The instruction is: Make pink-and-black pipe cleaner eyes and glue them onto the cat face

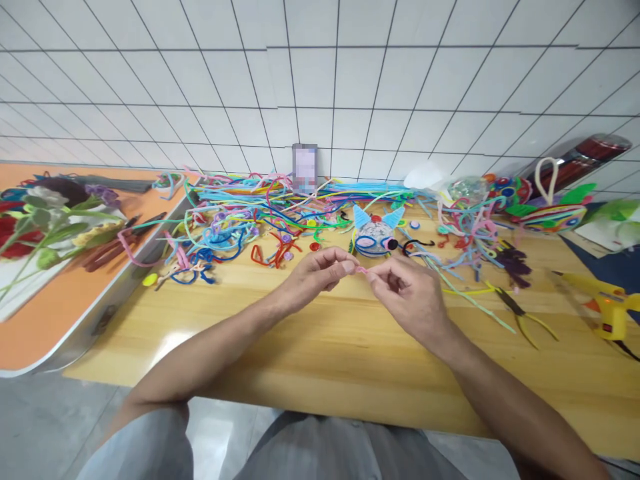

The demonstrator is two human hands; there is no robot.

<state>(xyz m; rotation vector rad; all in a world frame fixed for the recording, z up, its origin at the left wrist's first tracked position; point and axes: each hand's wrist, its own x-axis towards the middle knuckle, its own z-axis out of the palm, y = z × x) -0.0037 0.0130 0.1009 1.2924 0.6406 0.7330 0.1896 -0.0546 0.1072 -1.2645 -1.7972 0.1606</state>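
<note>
Between my two hands is a small pink piece [362, 270], which looks like a bit of pipe cleaner. My left hand [323, 275] pinches one end between thumb and fingers. The other end is pinched in my right hand [407, 293]. Just behind my fingers, on the wooden table [310, 360], sits a round, grey-white animal-like head [375, 233] with light blue pointed ears, blue rings and a dark round part on its front.
Colourful pipe cleaners [235, 230] lie along the back. A phone [305, 168] leans on the tiled wall. At the right are pliers [525, 317], a yellow glue gun [610, 310] and a red flask [580, 160]. Craft flowers [55, 213] lie at the left.
</note>
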